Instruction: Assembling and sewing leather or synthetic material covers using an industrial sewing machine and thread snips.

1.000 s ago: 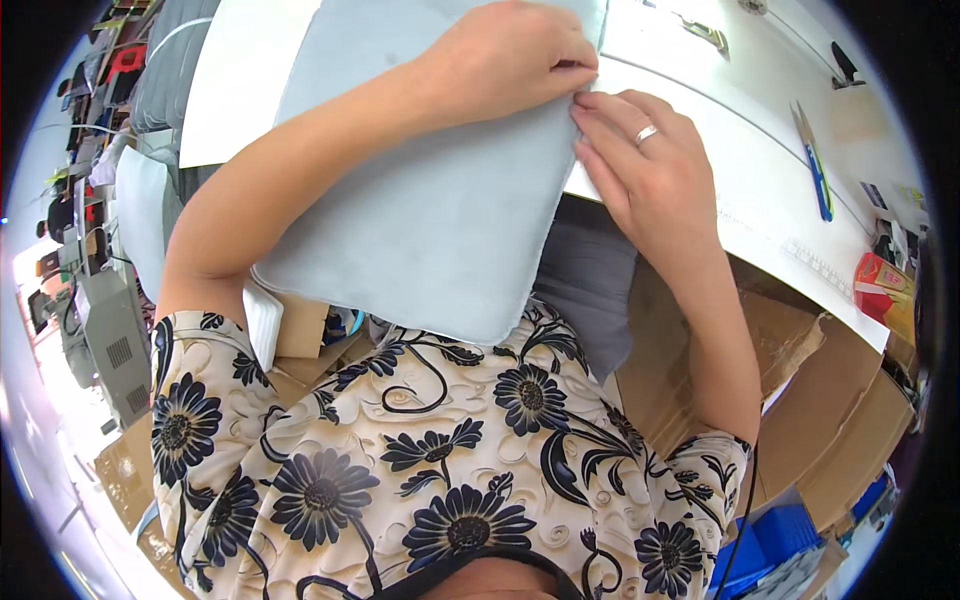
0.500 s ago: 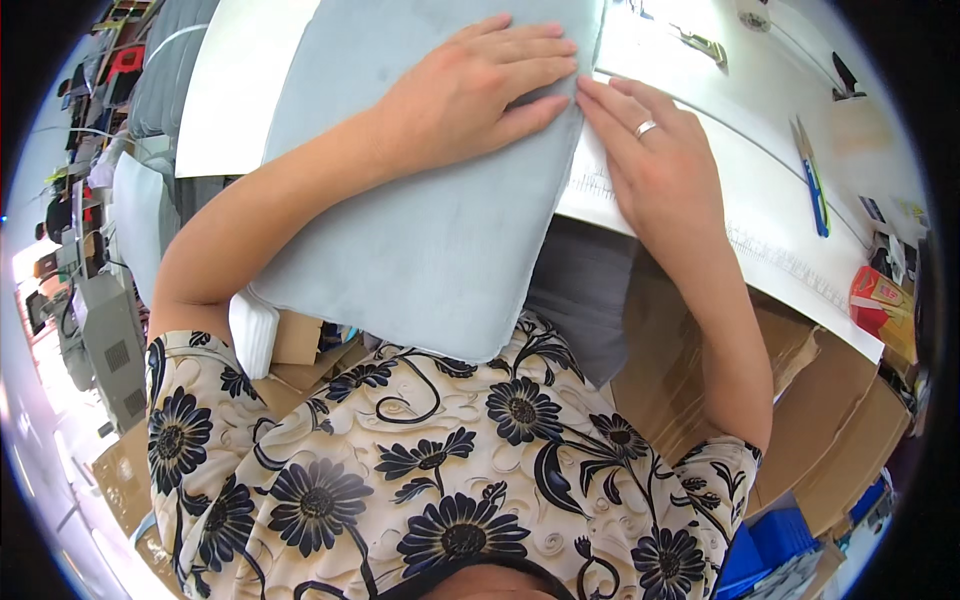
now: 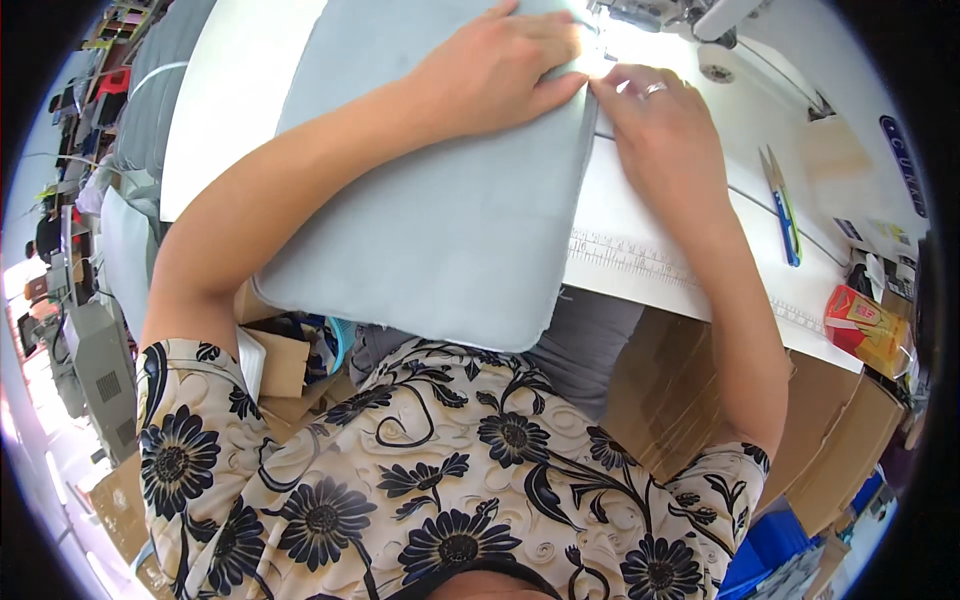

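Note:
A grey, round-cornered fabric piece (image 3: 440, 240) lies on the white table, its near end hanging over the edge toward my lap. My left hand (image 3: 510, 70) rests flat on its far part, fingers stretched forward and thumb pointing to the right edge. At that same edge my right hand (image 3: 665, 115), with a ring on one finger, pinches the fabric between bent fingers. Just beyond both hands is the lit needle area of a sewing machine (image 3: 725, 20). The far end of the fabric runs out of the picture.
Blue-handled scissors (image 3: 788, 230) lie on the table at the right. A printed ruler scale (image 3: 640, 260) follows the table's near edge. Farther right is a red and yellow packet (image 3: 865, 325). Bundled grey pieces (image 3: 160, 110) stand at the left; cardboard (image 3: 660, 390) sits below the table.
The sewing machine's lower parts have come into view at the top as the view shifted. Both hands and the fabric are a little farther forward, and my right fingers are more bent.

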`<act>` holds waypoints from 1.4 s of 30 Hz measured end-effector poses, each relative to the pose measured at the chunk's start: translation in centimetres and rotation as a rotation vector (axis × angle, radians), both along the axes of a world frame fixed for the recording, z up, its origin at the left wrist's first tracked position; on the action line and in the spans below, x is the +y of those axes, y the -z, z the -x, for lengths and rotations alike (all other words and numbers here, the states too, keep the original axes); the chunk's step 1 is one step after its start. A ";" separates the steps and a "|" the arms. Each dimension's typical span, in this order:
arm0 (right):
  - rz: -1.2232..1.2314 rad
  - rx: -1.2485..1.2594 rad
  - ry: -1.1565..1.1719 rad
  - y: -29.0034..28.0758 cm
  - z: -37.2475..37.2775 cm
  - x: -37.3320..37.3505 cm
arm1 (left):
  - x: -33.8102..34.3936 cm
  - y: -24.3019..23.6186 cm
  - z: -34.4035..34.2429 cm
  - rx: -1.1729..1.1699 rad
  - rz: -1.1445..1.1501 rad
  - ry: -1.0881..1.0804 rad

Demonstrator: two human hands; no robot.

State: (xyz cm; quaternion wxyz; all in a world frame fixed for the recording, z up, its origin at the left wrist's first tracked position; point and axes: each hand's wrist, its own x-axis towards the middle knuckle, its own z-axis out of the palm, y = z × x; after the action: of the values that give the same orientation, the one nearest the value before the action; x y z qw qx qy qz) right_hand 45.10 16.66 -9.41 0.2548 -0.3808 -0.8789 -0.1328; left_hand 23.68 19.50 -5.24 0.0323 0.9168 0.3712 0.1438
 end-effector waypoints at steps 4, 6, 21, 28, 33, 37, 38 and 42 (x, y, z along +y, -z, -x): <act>-0.050 -0.019 0.042 -0.6 0.1 0.5 | 0.9 -2.2 -0.6 -0.035 0.066 0.070; -0.096 -0.032 0.034 -0.5 -0.2 0.7 | 0.3 -0.8 -0.9 -0.049 0.023 0.038; -0.064 0.054 -0.161 0.1 -1.7 0.9 | -0.1 -1.3 -1.8 0.034 0.095 -0.040; -0.018 0.164 -0.138 0.2 -1.9 0.3 | -1.7 -0.8 -2.1 0.057 0.055 -0.041; -0.047 0.142 -0.100 0.4 -1.7 0.6 | -1.5 0.6 -2.2 -0.008 -0.013 -0.052; -0.031 0.129 -0.098 0.2 -1.6 1.1 | -0.8 0.1 -2.4 -0.030 -0.079 -0.051; -0.031 0.128 -0.099 0.2 -1.6 1.1 | -0.5 -0.7 -2.3 -0.030 -0.079 -0.052; -0.037 0.109 -0.085 0.2 -1.4 1.4 | 1.0 -0.9 -1.2 -0.084 0.040 0.014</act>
State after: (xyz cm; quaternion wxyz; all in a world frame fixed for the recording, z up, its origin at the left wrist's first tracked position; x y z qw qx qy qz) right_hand 46.53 18.10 -9.57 0.3146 -0.3449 -0.8766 -0.1171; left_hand 24.89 20.49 -4.32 0.0671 0.9117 0.3659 0.1745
